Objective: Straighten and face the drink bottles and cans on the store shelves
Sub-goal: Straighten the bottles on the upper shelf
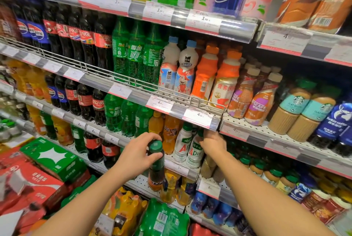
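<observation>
My left hand (139, 152) grips the neck of a dark bottle with a green cap (156, 165), held upright in front of the lower shelf edge. My right hand (213, 143) reaches under the price rail to the white AD milk bottles (187, 149), its fingers curled at the top of the right-hand one; the grip itself is partly hidden. Orange soda bottles (167, 131) stand just behind these. Above them are rows of green Sprite bottles (137, 55), cola bottles (83, 39) and orange-capped drinks (224, 79).
Shelf rails with price tags (198, 116) jut out above my right hand. Green and red drink cartons (55, 157) are stacked at lower left. Shrink-wrapped multipacks (163, 220) sit at the bottom. Coffee bottles (297, 110) fill the right-hand shelves.
</observation>
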